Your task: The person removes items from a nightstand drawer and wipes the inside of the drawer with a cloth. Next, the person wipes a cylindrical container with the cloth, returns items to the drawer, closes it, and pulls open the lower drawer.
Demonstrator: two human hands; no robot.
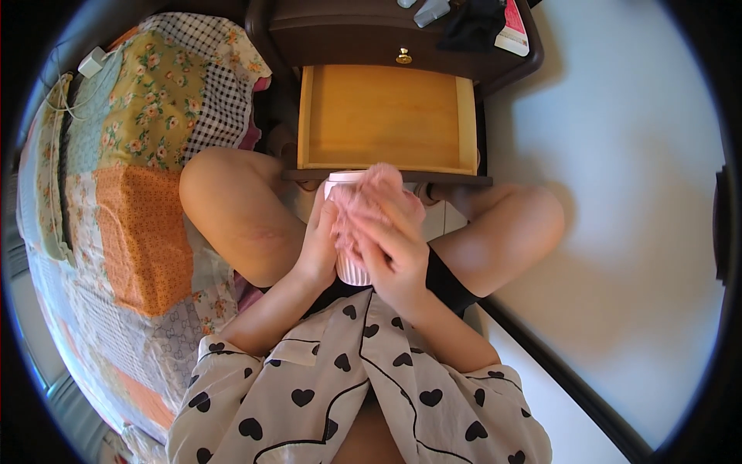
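A pale pink ribbed container (353,271), shaped like a cup or canister, is held above my lap. My left hand (316,249) grips it from its left side. A pink fluffy cloth (379,185) lies bunched against the container's upper front and covers much of it. My right hand (400,255) presses this cloth onto the container with bent fingers. The contents of the container, if any, are hidden. Just beyond my hands, an open wooden drawer (382,116) shows its bare bottom board.
The drawer belongs to a dark brown nightstand (348,43) with a brass knob (404,55). On its top lie a black cloth item (476,26) and a clear plastic piece (432,13). A patchwork-covered bed (145,232) borders my left; a white charger (91,62) rests on it. At right stands a pale wall (620,191).
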